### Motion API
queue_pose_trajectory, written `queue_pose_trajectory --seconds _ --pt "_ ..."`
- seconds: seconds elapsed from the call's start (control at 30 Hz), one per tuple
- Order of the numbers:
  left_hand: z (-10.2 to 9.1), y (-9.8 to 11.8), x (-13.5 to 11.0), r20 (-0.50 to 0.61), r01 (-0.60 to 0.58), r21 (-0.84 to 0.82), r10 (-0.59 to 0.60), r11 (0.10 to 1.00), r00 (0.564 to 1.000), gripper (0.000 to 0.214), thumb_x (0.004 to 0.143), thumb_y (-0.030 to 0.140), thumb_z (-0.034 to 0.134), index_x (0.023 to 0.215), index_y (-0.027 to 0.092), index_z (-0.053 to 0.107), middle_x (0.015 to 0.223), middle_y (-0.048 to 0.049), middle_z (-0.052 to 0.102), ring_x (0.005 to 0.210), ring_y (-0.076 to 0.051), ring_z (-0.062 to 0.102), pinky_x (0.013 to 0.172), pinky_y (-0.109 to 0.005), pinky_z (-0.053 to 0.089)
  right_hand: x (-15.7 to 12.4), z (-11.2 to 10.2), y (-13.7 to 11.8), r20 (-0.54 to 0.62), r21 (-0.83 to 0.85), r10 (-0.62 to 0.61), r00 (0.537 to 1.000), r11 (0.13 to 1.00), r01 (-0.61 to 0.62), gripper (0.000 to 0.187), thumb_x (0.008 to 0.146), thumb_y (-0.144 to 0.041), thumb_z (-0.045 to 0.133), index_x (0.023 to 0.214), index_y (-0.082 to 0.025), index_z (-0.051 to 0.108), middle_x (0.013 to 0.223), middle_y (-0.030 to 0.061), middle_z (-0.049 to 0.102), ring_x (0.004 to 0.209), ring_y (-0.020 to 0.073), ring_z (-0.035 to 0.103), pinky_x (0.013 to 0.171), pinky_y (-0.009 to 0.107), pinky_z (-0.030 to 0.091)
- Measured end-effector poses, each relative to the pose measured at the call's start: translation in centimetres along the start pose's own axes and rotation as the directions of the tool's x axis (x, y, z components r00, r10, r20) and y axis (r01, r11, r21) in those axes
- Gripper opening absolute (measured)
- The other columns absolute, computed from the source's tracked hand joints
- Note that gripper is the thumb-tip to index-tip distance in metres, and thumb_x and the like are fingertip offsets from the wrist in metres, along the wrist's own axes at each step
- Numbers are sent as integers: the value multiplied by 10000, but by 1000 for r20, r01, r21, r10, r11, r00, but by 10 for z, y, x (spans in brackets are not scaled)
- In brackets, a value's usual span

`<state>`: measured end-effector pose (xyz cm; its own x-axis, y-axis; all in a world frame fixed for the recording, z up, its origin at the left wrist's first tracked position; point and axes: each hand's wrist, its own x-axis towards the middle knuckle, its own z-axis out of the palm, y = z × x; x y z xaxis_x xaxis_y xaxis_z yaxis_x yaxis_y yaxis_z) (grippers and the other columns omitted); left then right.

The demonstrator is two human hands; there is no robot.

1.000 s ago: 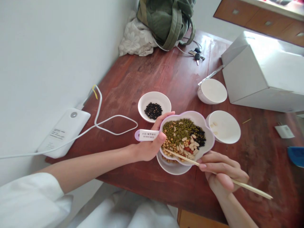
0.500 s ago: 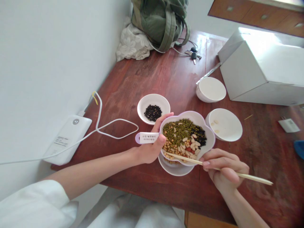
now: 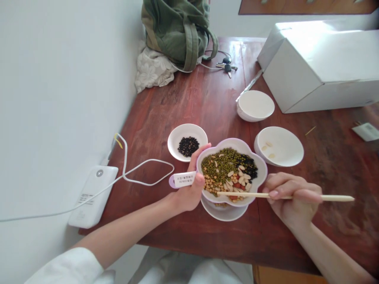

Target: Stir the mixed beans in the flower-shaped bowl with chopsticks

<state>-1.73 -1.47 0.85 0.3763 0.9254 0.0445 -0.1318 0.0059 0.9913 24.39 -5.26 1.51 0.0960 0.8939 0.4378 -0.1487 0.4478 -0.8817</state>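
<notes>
**Q:** Where is the bowl?

**A:** A white, flower-shaped bowl with a lilac rim, full of mixed beans, sits just above a round white saucer on a reddish-brown wooden table.

**Q:** And the fingers?

**A:** The left hand curls around the bowl's edge, thumb pressed down. The right hand has its fingers pressed together, pinching a thin wooden stick over the beans.

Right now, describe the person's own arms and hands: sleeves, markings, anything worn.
The left arm ends in a loose white sleeve well up the forearm; no sleeve shows on the right arm. The left hand and right hand are bare: no gloves, rings, watch or bracelet show, and the fingernails are short.
</notes>
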Motion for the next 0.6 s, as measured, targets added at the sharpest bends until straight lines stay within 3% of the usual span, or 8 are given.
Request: queue_pose_trajectory --seconds 0.13,0.37,0.6 --pt "-1 -1 -1 -3 27 37 -27 999 1000 885 1019 820 412 1694 248 423 1432 -179 713 1411 -368 643 1196 -518 560 0 -1 -5 15 -106 -75 997 991 76 535 1083 -543 605 769 -187 853 671 82 752 510 167 656 432 295 483" --pt "-1 -2 -2 -25 37 32 -36 999 999 914 1006 840 401 1685 229 433 1461 -193 696 1397 -372 650 1181 -515 570 -1 -10 -12 211 -242 -112 971 956 163 518 1096 -542 570 850 -191 861 772 100 792 650 207 754 548 329 593" --pt "1 -9 1 -38 -58 5 58 998 998 836 1045 793 392 1692 264 411 1508 -162 673 1422 -339 635 1257 -530 488 7 -2 -11 193 -197 -73 979 974 111 545 1063 -597 586 799 -189 833 734 94 779 639 208 757 529 311 597"
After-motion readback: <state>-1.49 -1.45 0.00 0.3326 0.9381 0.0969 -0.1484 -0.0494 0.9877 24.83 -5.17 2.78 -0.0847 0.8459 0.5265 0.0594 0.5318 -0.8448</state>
